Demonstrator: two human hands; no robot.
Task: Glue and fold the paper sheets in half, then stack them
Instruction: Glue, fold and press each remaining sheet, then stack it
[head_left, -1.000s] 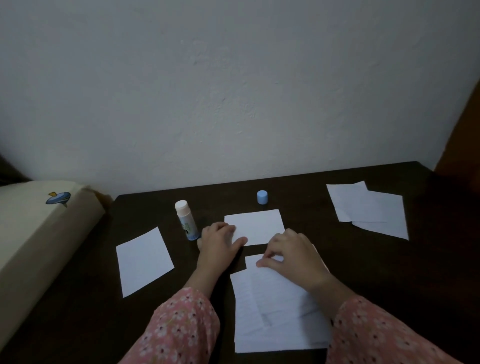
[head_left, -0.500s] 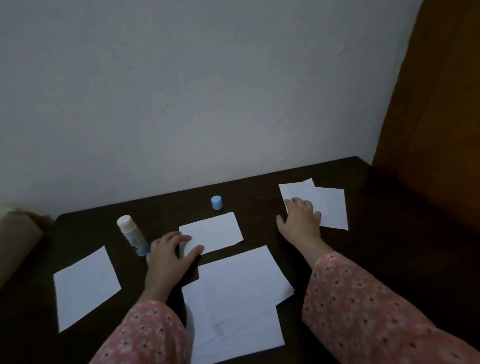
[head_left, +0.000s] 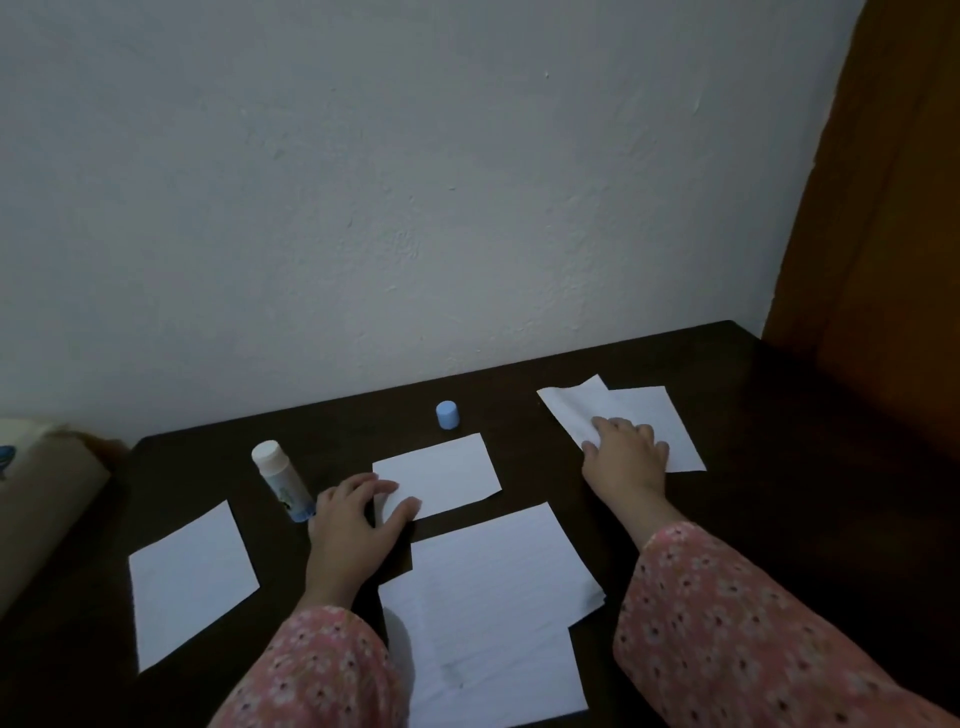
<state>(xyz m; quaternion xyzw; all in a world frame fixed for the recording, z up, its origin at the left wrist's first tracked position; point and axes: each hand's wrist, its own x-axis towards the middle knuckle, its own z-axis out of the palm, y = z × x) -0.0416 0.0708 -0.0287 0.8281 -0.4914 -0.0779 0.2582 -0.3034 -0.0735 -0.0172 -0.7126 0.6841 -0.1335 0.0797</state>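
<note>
On the dark table (head_left: 769, 509) my right hand (head_left: 626, 457) lies flat on two overlapping white sheets (head_left: 644, 415) at the far right, fingers spread. My left hand (head_left: 353, 525) rests on the table, its fingertips and thumb touching the left edge of a small folded sheet (head_left: 447, 475) in the middle. An uncapped glue stick (head_left: 283, 480) stands just left of that hand, and its blue cap (head_left: 447, 414) sits behind the folded sheet. A pile of lined sheets (head_left: 493, 597) lies in front of me. Another white sheet (head_left: 189, 577) lies at the left.
A white wall rises directly behind the table. A brown wooden panel (head_left: 883, 234) stands at the right. A beige cushion-like object (head_left: 36, 499) lies off the table's left edge.
My right hand left the lined pile and reached out to the two sheets at the far right. The view swung right. My left hand stayed by the folded sheet.
</note>
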